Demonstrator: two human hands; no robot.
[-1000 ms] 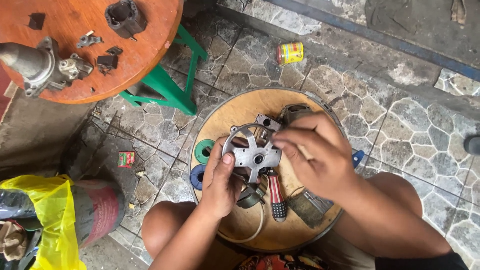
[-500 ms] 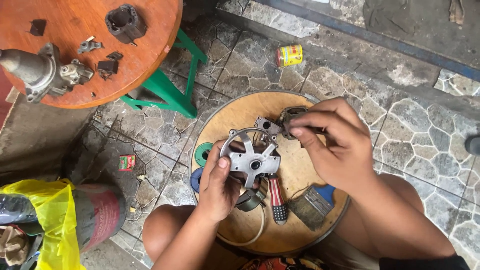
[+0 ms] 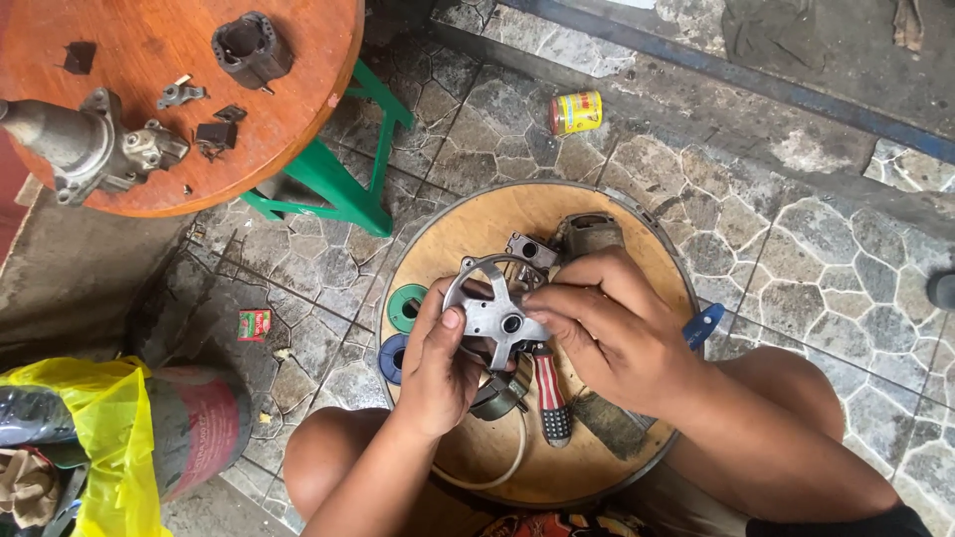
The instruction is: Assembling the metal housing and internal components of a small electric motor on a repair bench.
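**Both hands gripping a spoked metal plate over a round wooden board**

The left hand [image 3: 438,363] is clasping the lower left edge of a grey metal plate [image 3: 494,310], its thumb pressing flat on the plate's face and its fingers curling behind. The right hand [image 3: 612,323] is pinching the plate's right edge, its fingertips [image 3: 537,298] pressing together against the rim near one of the spokes. The plate is sitting between the two hands, facing up toward the camera, just above the middle of a round wooden board [image 3: 597,209].

Under the hands, a screwdriver with a red and white handle [image 3: 550,393] is lying on the board, touching a dark round part [image 3: 497,393]. A pale cord [image 3: 502,467] is looping across the board's near side. A small dark metal block [image 3: 529,249] and a grey rounded part [image 3: 589,234] are lying just beyond the right hand. A green ring [image 3: 406,306] and a blue ring [image 3: 391,358] are sitting at the board's left edge.

Farther out, a yellow tin [image 3: 576,112] is lying on the stone floor [image 3: 796,268]. An orange round table [image 3: 149,70] on green legs is carrying a dark cylinder [image 3: 251,47] and a grey metal engine part [image 3: 85,144]. A yellow bag [image 3: 95,438] is lying at the lower left.
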